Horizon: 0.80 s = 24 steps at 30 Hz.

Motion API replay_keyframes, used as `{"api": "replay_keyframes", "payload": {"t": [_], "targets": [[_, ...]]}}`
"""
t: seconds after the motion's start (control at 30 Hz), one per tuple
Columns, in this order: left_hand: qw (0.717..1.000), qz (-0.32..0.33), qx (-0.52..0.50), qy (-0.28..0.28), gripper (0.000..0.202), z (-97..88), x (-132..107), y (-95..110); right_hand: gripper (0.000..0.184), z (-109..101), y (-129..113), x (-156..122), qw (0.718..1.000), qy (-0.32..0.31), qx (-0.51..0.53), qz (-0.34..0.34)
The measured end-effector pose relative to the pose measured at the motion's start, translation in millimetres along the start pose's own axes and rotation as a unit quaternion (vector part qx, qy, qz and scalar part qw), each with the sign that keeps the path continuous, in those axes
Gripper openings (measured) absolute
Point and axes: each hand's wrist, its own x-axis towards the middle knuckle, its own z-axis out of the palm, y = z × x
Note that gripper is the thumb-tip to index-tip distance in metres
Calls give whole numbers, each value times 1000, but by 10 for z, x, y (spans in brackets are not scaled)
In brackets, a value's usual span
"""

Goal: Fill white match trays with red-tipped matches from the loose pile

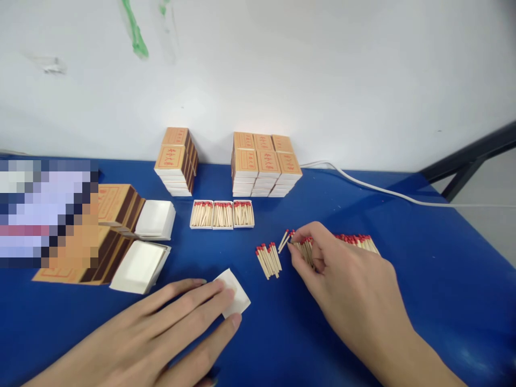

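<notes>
My left hand (177,317) lies flat on the blue table (423,279), fingers stretched out, fingertips and thumb resting on an empty white matchbox tray (236,293). My right hand (342,274) curls over a pile of red-tipped matches (357,242), fingers pinching several matches (300,248) at the pile's left end. A small separate bunch of matches (269,260) lies just left of that hand. Three filled trays (222,214) sit side by side behind.
Two stacks of closed matchboxes (264,164) (176,160) stand against the white wall. Empty white trays (149,242) and brown sleeves (116,215) lie at the left beside a blurred patch. A white cable (382,191) runs along the back right.
</notes>
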Motion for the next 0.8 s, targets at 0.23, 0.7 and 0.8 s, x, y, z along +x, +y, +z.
{"api": "replay_keyframes", "payload": {"t": [0.23, 0.7, 0.8], "targets": [[1000, 9, 9, -7, 44, -26, 24, -8, 28, 36, -51, 5, 999, -31, 19, 37], [1000, 5, 9, 7, 44, 0, 4, -12, 20, 27, -9, 65, 989, -78, 60, 113], [1000, 8, 6, -3, 44, -8, -8, -5, 14, 2, -22, 50, 991, -71, 55, 98]]}}
